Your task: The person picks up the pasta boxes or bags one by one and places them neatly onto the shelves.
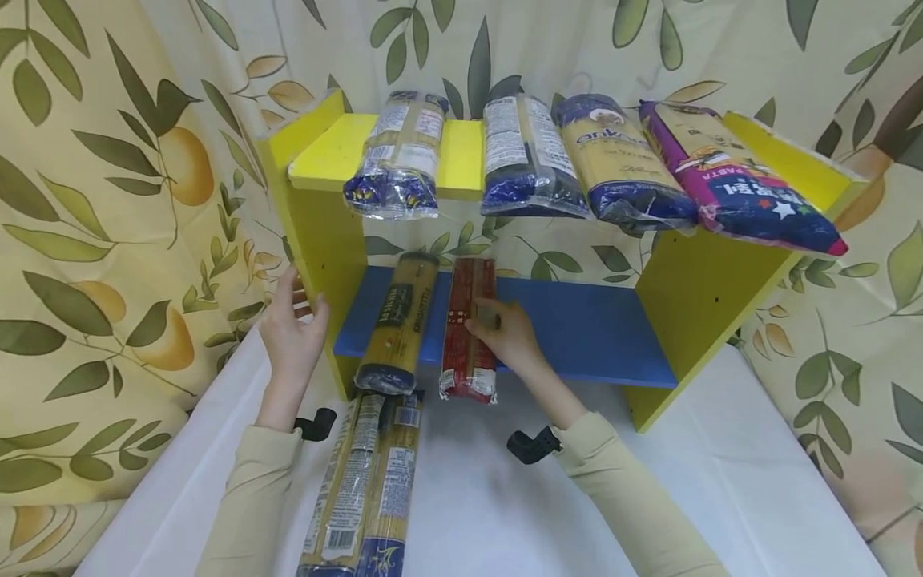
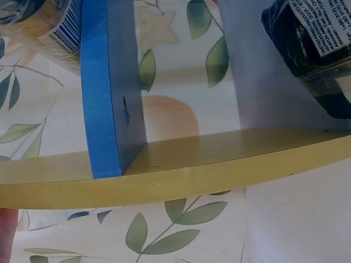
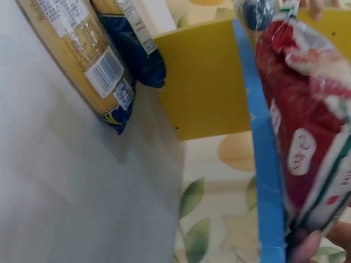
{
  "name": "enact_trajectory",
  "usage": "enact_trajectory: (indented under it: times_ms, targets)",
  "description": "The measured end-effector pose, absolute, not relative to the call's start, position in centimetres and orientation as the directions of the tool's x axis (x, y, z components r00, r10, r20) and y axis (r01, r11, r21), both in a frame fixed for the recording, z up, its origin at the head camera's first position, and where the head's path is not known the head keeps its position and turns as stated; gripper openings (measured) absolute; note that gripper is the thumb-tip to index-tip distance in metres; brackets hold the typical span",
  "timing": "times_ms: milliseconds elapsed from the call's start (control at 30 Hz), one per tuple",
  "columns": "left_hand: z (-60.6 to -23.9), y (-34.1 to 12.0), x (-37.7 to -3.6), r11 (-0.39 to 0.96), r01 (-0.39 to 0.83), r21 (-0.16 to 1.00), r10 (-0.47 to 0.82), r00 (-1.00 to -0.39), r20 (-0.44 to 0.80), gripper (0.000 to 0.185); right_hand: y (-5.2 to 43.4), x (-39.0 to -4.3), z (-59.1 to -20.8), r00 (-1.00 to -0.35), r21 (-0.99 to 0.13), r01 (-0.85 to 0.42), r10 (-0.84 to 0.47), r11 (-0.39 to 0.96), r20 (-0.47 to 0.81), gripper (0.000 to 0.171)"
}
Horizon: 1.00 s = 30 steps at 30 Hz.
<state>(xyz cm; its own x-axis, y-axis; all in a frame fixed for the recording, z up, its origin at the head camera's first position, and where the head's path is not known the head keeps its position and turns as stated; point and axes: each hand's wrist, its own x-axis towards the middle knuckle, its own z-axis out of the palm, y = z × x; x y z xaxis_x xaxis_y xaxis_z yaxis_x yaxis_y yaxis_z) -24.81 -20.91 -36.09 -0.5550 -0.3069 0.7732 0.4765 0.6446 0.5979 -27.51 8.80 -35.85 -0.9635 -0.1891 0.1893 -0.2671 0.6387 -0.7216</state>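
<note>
My right hand (image 1: pixel 510 335) grips a red spaghetti packet (image 1: pixel 461 353), thumb on top and fingers along its right side. That packet lies on the blue lower shelf (image 1: pixel 584 328), its near end sticking out over the front edge. In the right wrist view the packet's printed red wrapper (image 3: pixel 296 142) rests along the blue board, with a thumb at its lower end. My left hand (image 1: pixel 294 336) is beside the yellow left side panel (image 1: pixel 317 240), fingers loosely bent and holding nothing. A yellow spaghetti packet (image 1: pixel 397 328) with a dark label lies left of the red one.
On the yellow upper shelf (image 1: pixel 461 160) lie several pasta packets, including a purple and blue one (image 1: pixel 743 176) at the right. Long spaghetti packets (image 1: pixel 395 481) lie on the white-covered table (image 1: pixel 505 513) before the unit. A leaf-patterned curtain (image 1: pixel 534 48) hangs behind.
</note>
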Motion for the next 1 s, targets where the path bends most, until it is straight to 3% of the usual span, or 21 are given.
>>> enact_trajectory:
  times_ms: [167, 333, 567, 1000]
  targets:
    - [-36.2, -20.9, -24.8, 0.64, 0.464, 0.612, -0.323, -0.561, 0.762, 0.041, 9.3, -25.3, -35.7, -0.964, -0.685, -0.267, -0.183, 0.678, 0.194, 0.046]
    - [-36.2, -21.0, -24.7, 0.639, 0.463, 0.614, -0.328, -0.559, 0.762, 0.041, 9.7, -22.0, -35.2, -0.971, -0.762, -0.238, -0.173, 0.602, 0.167, 0.039]
    - [-36.1, -21.0, -24.8, 0.634, 0.464, 0.619, -0.327, -0.564, 0.758, 0.042, 10.3, -16.3, -34.9, -0.961, -0.781, -0.275, -0.127, 0.56, 0.247, 0.03]
    - [-36.3, -20.9, -24.9, 0.626, 0.461, 0.629, -0.328, -0.577, 0.748, 0.044, 8.2, -10.5, -38.9, -0.976, -0.867, -0.206, -0.164, 0.454, 0.146, 0.026]
